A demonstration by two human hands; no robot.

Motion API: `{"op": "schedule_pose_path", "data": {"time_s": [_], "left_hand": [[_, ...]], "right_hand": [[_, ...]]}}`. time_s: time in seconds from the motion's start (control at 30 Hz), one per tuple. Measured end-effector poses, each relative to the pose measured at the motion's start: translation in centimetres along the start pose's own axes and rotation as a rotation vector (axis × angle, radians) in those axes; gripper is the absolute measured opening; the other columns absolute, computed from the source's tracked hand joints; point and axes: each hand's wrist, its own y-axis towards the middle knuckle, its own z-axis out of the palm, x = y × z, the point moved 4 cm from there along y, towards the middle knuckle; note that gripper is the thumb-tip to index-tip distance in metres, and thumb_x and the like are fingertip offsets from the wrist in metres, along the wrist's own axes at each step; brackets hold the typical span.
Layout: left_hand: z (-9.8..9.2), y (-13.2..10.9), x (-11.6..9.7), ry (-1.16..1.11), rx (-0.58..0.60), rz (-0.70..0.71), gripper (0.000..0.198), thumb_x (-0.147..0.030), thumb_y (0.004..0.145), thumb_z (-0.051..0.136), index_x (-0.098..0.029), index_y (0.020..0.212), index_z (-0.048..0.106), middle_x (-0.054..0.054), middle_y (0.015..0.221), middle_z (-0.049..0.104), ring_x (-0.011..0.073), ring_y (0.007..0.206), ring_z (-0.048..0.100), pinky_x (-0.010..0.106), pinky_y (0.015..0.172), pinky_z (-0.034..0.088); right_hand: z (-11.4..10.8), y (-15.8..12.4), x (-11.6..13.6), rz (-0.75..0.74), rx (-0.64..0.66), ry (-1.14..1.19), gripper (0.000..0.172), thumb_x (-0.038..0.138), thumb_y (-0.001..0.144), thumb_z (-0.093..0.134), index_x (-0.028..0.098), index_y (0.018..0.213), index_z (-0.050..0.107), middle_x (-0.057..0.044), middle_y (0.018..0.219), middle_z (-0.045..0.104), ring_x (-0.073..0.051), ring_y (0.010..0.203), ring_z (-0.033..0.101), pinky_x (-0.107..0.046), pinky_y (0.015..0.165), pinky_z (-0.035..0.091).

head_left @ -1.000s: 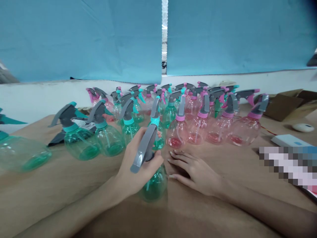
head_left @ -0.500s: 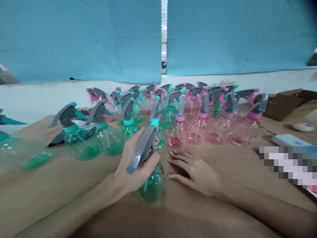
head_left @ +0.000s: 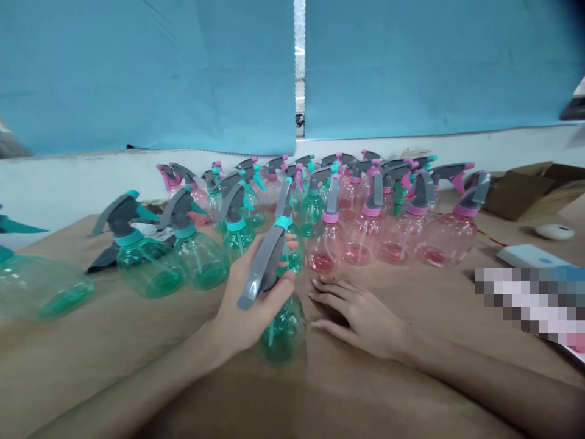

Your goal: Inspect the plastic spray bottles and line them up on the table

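My left hand (head_left: 249, 305) is closed around the neck of a green spray bottle (head_left: 283, 335) with a grey head and a teal nozzle that points away from me. Its round clear body shows below my fingers, with green tint low inside. To the right, my right hand (head_left: 361, 311) lies palm down on the wooden table (head_left: 347, 390), fingers stretched out and holding nothing. Just beyond it stands a pink spray bottle (head_left: 325, 247). Another green spray bottle (head_left: 201, 259) stands beyond my left hand, to the left.
Several green and pink spray bottles crowd the back of the table, with a green one (head_left: 46, 283) at the far left. On the right are a cardboard box (head_left: 516, 192), a white computer mouse (head_left: 554, 231) and a small white box (head_left: 530, 255). Blue curtains (head_left: 150, 73) hang behind.
The held spray bottle has moved slightly away from me and its head has tipped a little, my left hand still around it. My right hand stays in place on the table.
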Motion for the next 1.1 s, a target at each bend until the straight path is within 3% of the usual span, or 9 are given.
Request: {"op": "schedule_pose_path", "data": {"time_s": [0.1,1.1], "left_hand": [[0.18,-0.03,0.37,-0.078,0.026,-0.015,0.036,-0.016,0.079,0.053,-0.029,0.112,0.046,-0.001,0.109,0.063,0.0170,0.087,0.064,0.031,0.080,0.052],[0.27,0.08,0.74,-0.119,-0.004,-0.021,0.032,-0.019,0.078,0.057,-0.027,0.108,0.051,0.000,0.105,0.065,0.0158,0.077,0.063,0.031,0.073,0.052]], "right_hand": [[-0.06,0.04,0.05,0.000,0.013,-0.003,0.048,0.048,0.092,0.046,0.017,0.128,0.053,-0.011,0.132,0.055,-0.026,0.123,0.048,-0.046,0.101,0.041],[0.21,-0.03,-0.18,0.012,0.007,0.016,0.047,0.046,0.092,0.047,0.016,0.128,0.053,-0.010,0.131,0.056,-0.025,0.124,0.047,-0.045,0.103,0.038]]}}
